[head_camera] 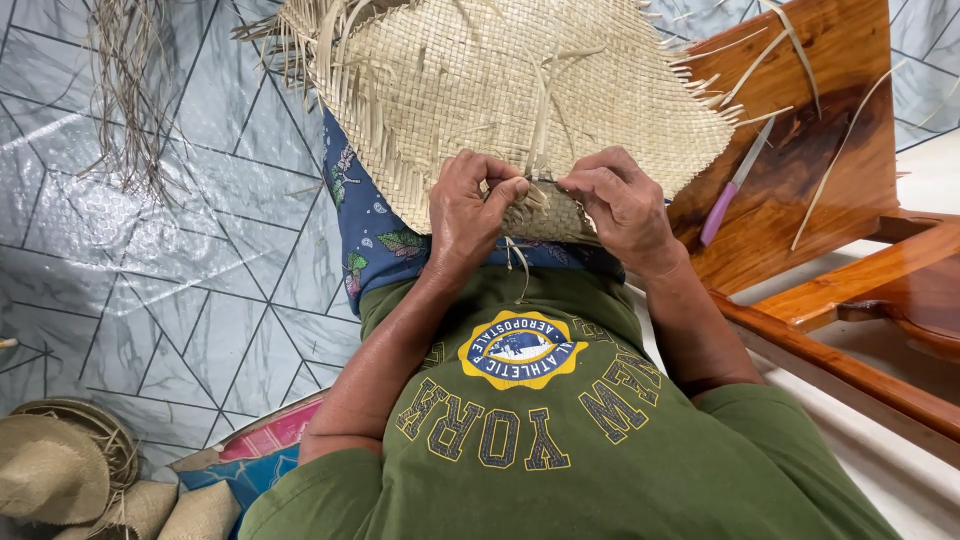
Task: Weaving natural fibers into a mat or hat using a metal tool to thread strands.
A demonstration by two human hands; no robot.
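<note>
Together, left hand [468,208] and right hand [620,200] pinch loose strips, probably to plait them, at the woven mat's [520,90] near edge; a pink-handled knife [735,182] lies right of it

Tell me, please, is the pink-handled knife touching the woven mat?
Apart. The head view shows the pink-handled knife lying on the wooden bench, with bare wood between its blade and the woven mat edge.

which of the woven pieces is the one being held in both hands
The big flat mat on the lap, pinched at its near edge by the left hand and right hand; the hats lie untouched on the floor.
</note>
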